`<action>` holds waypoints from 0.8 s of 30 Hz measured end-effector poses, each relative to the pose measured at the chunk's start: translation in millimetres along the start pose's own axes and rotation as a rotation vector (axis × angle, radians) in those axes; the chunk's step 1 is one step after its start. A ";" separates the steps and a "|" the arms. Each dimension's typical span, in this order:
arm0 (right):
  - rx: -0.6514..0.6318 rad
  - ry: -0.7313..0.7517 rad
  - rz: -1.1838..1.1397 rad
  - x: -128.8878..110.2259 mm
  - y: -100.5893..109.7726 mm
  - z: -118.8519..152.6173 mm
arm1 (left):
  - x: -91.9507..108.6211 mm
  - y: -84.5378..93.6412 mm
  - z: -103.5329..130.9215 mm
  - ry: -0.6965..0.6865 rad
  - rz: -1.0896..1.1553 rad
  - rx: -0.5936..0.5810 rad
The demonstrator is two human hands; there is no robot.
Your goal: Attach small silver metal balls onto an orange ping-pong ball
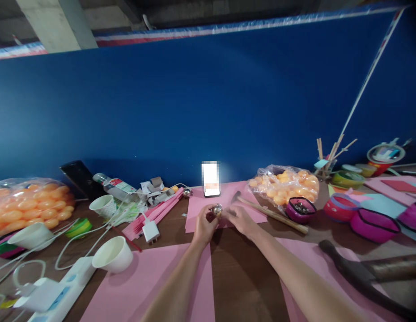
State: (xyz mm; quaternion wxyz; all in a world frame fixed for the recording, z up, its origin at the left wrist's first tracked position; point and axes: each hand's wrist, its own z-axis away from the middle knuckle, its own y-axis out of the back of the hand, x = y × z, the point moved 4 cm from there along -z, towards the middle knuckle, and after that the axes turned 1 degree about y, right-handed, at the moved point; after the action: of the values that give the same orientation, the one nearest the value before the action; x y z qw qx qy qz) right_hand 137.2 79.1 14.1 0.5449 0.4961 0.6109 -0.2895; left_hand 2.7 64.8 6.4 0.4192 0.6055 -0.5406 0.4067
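Note:
Near the middle of the table, my left hand (205, 223) is closed around a small shiny metal ball (217, 210), held above a pink sheet (193, 214). Just to its right, my right hand (239, 220) has its fingers pinched together close to the ball; whatever they hold is too small to make out. Behind my hands stands a lit phone (211, 180) against the blue panel. A hammer with a wooden handle (277, 216) lies to the right of my right hand. Another shiny ball (187, 192) rests at the back left.
Bags of orange balls (36, 203) (288, 184) stand at both sides. A white cup (113, 255), power strip (69, 286), charger (150, 231) and cables are on the left. Purple containers (375, 226) and a large claw hammer (349, 268) are on the right.

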 end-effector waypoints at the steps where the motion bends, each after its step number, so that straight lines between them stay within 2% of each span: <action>1: -0.001 0.001 0.000 -0.5 -0.1 0.0 | -0.1 0.0 0.0 0.002 0.001 -0.001; 15: 0.013 -0.028 0.000 -2.9 0.2 -0.2 | -5.0 0.2 -0.5 -0.011 0.023 0.002; 24: 0.046 -0.077 0.002 1.5 1.2 -1.3 | -0.6 -0.3 0.4 -0.025 0.022 0.013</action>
State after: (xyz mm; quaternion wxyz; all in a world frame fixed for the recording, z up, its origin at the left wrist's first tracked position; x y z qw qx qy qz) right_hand 138.0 81.1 13.3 0.5565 0.4976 0.5823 -0.3219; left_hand 3.0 64.6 5.7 0.4041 0.6073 -0.5496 0.4073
